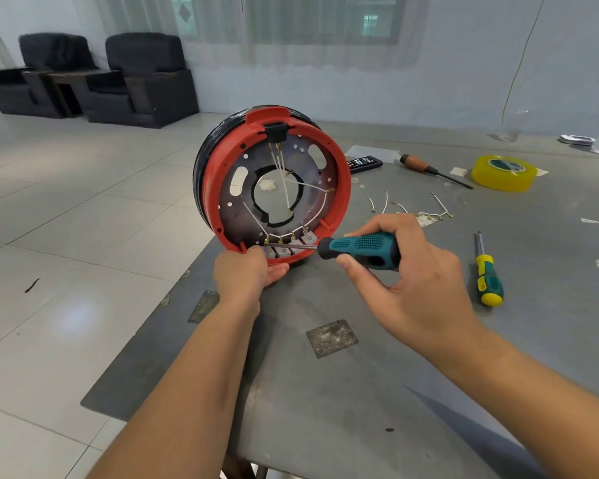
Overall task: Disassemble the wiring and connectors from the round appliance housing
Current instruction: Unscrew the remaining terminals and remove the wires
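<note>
The round housing is stood up on its edge at the near left corner of the bench, so that its open side can be seen and reached. It is kept from rolling by the left hand, which is closed around the bottom of its red rim. The teal screwdriver is gripped in the right hand, just right of the housing, and is held almost flat. That way its thin tip can be slid along the row of small connectors at the bottom of the housing (most likely to work one loose). White wires are strung across the middle of the housing, so plenty is left to take out. A few loose wire bits are laid on the bench to the right of the housing.

The very tip of the screwdriver is too small to be made out clearly. The back of the housing is hidden, and the left fingertips are tucked behind the rim.
</note>
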